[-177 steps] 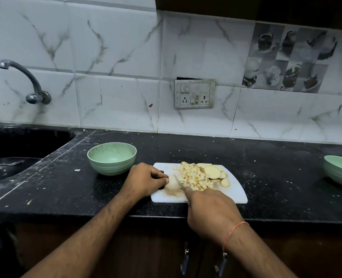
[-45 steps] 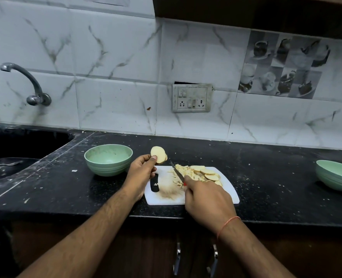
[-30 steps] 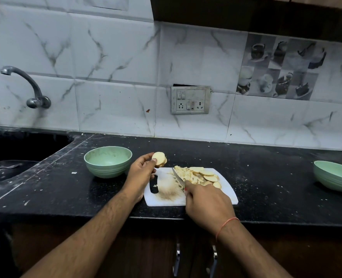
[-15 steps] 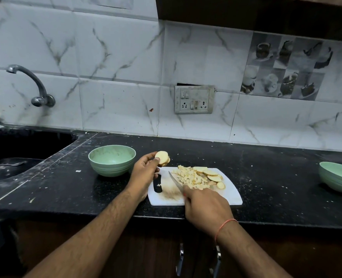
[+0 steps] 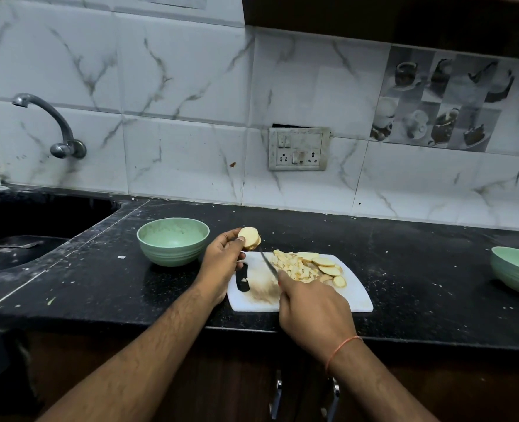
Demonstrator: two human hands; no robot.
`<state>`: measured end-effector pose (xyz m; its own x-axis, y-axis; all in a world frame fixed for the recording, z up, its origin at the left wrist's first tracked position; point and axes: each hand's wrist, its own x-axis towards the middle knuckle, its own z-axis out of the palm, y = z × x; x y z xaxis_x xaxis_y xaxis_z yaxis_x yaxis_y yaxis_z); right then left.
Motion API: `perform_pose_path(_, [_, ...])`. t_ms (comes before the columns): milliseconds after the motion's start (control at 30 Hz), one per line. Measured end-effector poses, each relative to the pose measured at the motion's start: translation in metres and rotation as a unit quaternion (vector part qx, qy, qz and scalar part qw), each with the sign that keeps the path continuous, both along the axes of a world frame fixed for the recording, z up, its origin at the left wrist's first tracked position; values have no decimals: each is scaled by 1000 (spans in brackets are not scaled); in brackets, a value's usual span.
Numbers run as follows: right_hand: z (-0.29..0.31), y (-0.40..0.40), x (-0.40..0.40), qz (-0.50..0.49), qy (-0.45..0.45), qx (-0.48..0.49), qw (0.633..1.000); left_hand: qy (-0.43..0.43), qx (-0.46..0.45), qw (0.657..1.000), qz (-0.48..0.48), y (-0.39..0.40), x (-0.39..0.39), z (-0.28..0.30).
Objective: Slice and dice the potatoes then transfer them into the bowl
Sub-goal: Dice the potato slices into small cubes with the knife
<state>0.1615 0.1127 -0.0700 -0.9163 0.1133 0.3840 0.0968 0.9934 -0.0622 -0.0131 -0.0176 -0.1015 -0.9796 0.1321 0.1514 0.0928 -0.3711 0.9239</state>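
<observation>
- Left hand (image 5: pixel 221 263) was raised above the board's 10 o'clock corner, thumb and fingers closed around a small stack of potato slices (image 5: pixel 250 238).
- Right hand (image 5: pixel 313 312) was curled tight around a knife (image 5: pixel 268 264) handle at the board's 6 o'clock edge; the blade pointed toward 11 o'clock, its tip just beside the stack.
- White board (image 5: pixel 357 295) lay on the black desk (image 5: pixel 100 278), near its front edge; a brown stain marked its left half, beside the handle slot.
- Diced potato (image 5: pixel 293 266) was piled at the board's centre, with round slices (image 5: pixel 326 266) lying at the pile's 3 o'clock side.
- Green bowl (image 5: pixel 173 245) stood on the desk at 9 o'clock of the board, just beside the left hand; no potato showed inside.
- A second bowl (image 5: pixel 517 274) sat well apart at 3 o'clock, cut by the frame edge.
</observation>
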Motion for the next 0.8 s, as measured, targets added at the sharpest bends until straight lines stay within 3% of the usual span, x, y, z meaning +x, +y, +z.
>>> perform_pose_path(367, [0, 2, 2, -15, -51, 8, 999, 38, -37, 998, 32, 1, 8, 4])
perform_pose_path(800, [-1, 8, 6, -10, 30, -66, 997, 48, -74, 996, 17, 2, 15, 6])
